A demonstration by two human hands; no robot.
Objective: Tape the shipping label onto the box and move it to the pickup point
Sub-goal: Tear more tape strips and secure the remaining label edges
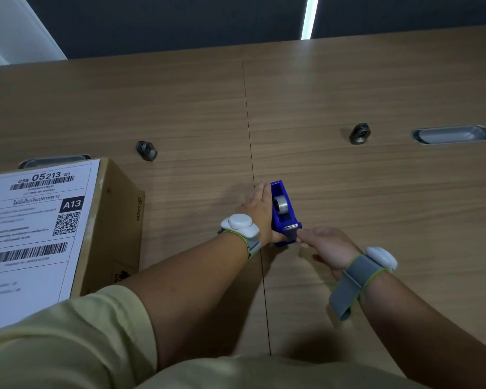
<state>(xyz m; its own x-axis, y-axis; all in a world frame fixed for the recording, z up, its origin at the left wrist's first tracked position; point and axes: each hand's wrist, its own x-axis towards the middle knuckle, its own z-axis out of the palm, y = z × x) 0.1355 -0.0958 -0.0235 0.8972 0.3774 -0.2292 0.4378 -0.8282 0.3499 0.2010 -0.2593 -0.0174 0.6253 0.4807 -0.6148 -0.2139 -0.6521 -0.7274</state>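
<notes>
While the left hand (257,209) grips the blue tape dispenser (284,211), bracing it on the table (348,94) against sliding, the right hand (327,248) pinches the tape end (291,234) at the cutter, probably to draw a strip. The box (115,214) stands well to the left. The white shipping label (37,228) lies flat on top, with no tape visible on it.
</notes>
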